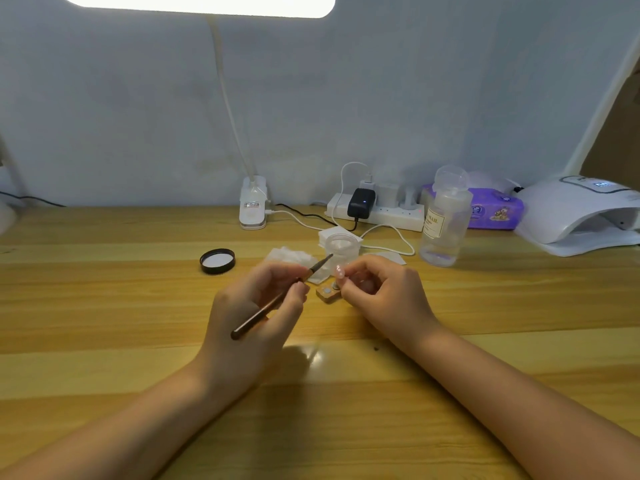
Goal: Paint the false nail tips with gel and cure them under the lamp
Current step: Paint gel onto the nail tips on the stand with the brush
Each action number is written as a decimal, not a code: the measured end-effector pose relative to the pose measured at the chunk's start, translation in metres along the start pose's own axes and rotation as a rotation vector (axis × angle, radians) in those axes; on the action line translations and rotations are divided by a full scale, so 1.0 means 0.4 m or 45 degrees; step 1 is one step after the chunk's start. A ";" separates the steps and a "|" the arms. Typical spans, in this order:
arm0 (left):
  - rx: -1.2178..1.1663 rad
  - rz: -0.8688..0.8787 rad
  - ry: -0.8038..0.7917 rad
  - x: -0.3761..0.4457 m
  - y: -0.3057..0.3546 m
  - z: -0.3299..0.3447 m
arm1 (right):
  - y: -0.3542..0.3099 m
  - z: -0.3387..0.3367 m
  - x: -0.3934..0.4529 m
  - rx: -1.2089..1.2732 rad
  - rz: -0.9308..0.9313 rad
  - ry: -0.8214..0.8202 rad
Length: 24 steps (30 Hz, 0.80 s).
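Hands grip: left (258, 306) the brush (280, 297), right (377, 292) pinching a blurred nail tip (339, 271).

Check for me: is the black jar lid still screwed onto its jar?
No. The black lid lies by itself, inner side up, on the wooden table, left of the left hand holding the brush.

On the wooden desk (104, 306) I count two hands, left (256, 306) and right (384, 296), one brush (277, 299), one nail tip (339, 271), one black lid (217, 260), one clear bottle (445, 220), one curing lamp (581, 216), one power strip (377, 211), one tissue pack (495, 209) and one small wooden holder (327, 293).
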<state>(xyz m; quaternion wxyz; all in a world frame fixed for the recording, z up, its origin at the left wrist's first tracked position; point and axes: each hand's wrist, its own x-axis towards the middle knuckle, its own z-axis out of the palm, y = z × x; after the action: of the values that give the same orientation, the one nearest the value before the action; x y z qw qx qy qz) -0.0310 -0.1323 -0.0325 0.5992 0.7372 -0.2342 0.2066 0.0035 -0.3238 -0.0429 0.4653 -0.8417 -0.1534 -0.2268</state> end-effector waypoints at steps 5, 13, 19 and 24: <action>0.062 0.093 -0.044 -0.006 -0.003 0.003 | 0.001 0.001 0.002 -0.011 -0.042 0.023; 0.052 0.080 -0.038 -0.007 -0.007 0.000 | 0.001 0.001 0.002 -0.012 -0.047 0.015; -0.002 0.048 -0.041 -0.008 -0.007 -0.007 | 0.001 0.002 0.001 -0.005 -0.024 0.004; -0.015 0.045 -0.047 -0.009 -0.011 -0.010 | 0.001 0.001 0.003 -0.027 -0.008 0.020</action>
<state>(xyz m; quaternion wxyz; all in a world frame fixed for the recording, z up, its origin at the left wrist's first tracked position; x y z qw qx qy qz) -0.0313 -0.1274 -0.0371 0.5953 0.7332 -0.2595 0.2020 0.0049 -0.3235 -0.0425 0.4569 -0.8443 -0.1500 -0.2364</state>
